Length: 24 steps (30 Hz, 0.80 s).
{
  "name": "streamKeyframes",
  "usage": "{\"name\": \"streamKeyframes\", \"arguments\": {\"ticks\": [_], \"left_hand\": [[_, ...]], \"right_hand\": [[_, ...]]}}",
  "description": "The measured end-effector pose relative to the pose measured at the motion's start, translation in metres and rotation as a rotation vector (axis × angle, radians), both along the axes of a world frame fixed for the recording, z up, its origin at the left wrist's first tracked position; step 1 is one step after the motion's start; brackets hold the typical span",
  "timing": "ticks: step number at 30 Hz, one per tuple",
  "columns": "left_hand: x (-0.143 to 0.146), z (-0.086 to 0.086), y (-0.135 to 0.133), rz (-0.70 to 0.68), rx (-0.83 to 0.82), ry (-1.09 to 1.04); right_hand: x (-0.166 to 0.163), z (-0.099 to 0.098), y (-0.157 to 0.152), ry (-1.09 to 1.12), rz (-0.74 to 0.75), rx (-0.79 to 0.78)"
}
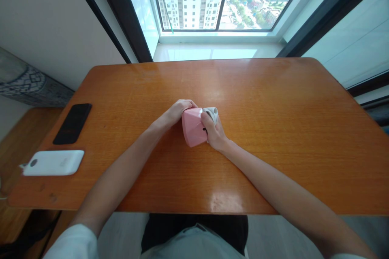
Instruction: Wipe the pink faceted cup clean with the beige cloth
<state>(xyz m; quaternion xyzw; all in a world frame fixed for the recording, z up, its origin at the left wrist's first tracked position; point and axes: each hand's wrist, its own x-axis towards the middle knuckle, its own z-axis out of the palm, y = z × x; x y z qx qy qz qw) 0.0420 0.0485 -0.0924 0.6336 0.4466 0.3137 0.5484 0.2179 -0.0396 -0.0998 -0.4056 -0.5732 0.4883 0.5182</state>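
Note:
A pink object [193, 128] with flat, angled faces is held above the middle of the table, between my two hands. My left hand [182, 109] is closed on its far left edge, the fingertips hidden behind it. From the right, my right hand [214, 130] grips it with the thumb on top. A pale grey-white piece [212, 114], curled like folded cloth, sticks out past that thumb; I cannot tell whether it is separate from the pink object. A small dark spot shows on the pink side beside the right hand.
The brown wooden table [288, 129] spans the view. At its left lie a black phone [73, 123] and a white rounded device [54, 162], possibly a power bank. Behind the far edge is a window sill [212, 52]; a patterned cushion-like thing [33, 85] is at far left.

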Motion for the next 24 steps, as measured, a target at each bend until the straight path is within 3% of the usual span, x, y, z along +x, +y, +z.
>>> {"name": "streamKeyframes", "arguments": {"ticks": [6,12,15,21,24], "left_hand": [[0.014,-0.012,-0.022,0.361,0.124,-0.234],[0.016,-0.013,-0.031,0.413,0.247,-0.261],[0.014,-0.01,-0.041,0.424,0.502,-0.262],[0.007,-0.012,-0.051,0.257,1.113,-0.148],[0.003,-0.016,-0.047,0.217,1.291,-0.093]], "right_hand": [[-0.002,0.002,0.003,0.032,-0.053,-0.081],[-0.003,0.004,0.002,0.033,-0.051,-0.092],[-0.003,0.004,0.002,0.033,-0.037,-0.079],[-0.002,0.005,0.002,0.028,-0.045,-0.065],[-0.003,0.006,0.002,0.052,-0.028,-0.062]]}}
